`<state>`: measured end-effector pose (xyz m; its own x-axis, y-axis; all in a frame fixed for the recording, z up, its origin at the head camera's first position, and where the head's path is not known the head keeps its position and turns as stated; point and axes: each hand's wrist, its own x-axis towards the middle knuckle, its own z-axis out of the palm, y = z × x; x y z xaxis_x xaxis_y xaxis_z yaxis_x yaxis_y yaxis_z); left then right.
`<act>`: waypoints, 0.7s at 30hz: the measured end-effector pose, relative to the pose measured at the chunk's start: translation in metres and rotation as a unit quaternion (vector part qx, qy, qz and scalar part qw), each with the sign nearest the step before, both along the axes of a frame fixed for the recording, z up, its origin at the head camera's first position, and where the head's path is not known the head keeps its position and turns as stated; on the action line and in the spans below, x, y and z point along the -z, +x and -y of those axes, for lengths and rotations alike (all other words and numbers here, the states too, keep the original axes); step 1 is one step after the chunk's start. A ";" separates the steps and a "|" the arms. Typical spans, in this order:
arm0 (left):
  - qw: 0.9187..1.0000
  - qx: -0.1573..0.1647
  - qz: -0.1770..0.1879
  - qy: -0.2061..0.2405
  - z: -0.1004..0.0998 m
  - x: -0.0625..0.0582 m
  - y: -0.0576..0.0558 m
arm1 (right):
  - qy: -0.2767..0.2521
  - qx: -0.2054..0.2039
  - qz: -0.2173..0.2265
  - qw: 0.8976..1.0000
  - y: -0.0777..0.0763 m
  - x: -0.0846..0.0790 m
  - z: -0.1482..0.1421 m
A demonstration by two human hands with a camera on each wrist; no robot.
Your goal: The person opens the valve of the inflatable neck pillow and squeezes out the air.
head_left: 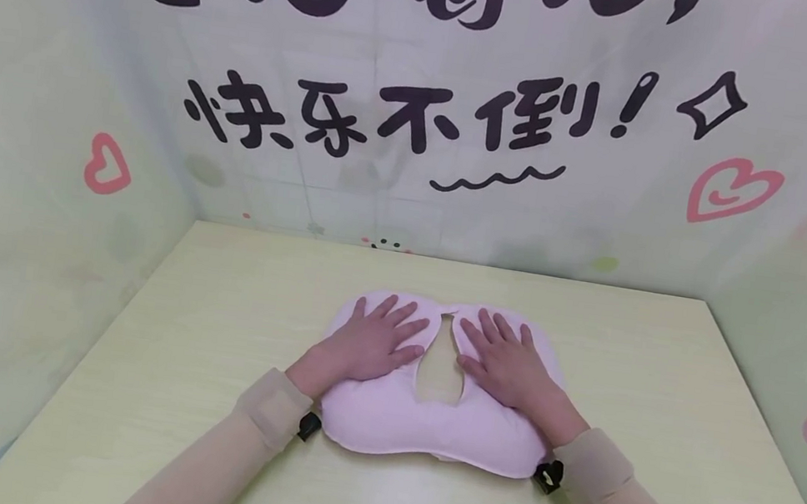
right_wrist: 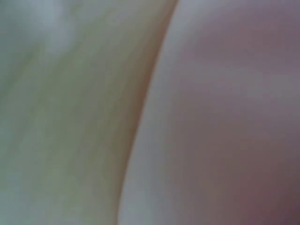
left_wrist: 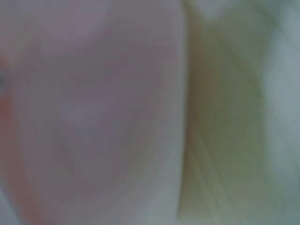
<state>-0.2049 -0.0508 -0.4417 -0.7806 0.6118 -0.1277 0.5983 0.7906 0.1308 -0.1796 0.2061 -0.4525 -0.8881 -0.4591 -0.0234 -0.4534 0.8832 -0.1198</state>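
Observation:
A pink U-shaped neck pillow (head_left: 419,429) lies flat on the table, its two ends meeting at the far side around a narrow gap that shows the tabletop. On its left arm rests my left hand (head_left: 376,341), fingers spread and straight. My right hand (head_left: 507,361) lies on the other arm of the pillow in the same way, fingers spread. Both wrist views are blurred; the left one shows the pillow's side (left_wrist: 103,112) close up, and the right one its curved edge (right_wrist: 211,122) against the table.
The pale wooden table (head_left: 218,288) reaches back to a white printed backdrop (head_left: 367,54) with black lettering and hearts. Side panels of the same kind stand left and right. A small black wrist device (head_left: 548,477) sits under the right cuff, another (head_left: 309,426) under the left.

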 end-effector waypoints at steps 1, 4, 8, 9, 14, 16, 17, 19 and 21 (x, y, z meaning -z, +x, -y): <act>1.000 -0.001 0.001 -0.001 0.000 -0.001 0.000 | -0.001 0.000 0.001 1.000 0.000 0.000 0.000; 1.000 -0.001 0.003 0.000 0.000 -0.002 0.000 | -0.003 0.000 0.005 1.000 0.001 0.000 0.001; 1.000 0.000 0.004 0.003 -0.001 -0.003 0.000 | -0.003 0.001 0.013 1.000 0.001 0.000 0.001; 1.000 0.001 0.004 0.004 0.000 -0.003 -0.001 | -0.004 0.001 0.015 1.000 0.001 0.000 0.001; 1.000 0.000 0.004 0.012 -0.001 -0.001 -0.004 | -0.011 0.006 0.028 1.000 -0.001 0.002 0.001; 1.000 -0.001 0.007 0.015 -0.001 -0.001 -0.004 | -0.012 0.006 0.032 0.999 -0.002 0.004 0.001; 1.000 -0.001 0.007 0.015 -0.001 0.000 -0.004 | -0.012 0.006 0.033 0.999 -0.002 0.004 0.000; 1.000 -0.001 0.009 0.016 -0.002 -0.001 -0.004 | -0.012 0.007 0.035 0.999 -0.002 0.003 0.000; 1.000 -0.001 0.013 0.014 -0.002 -0.001 -0.004 | -0.012 0.006 0.033 0.999 -0.002 0.004 0.000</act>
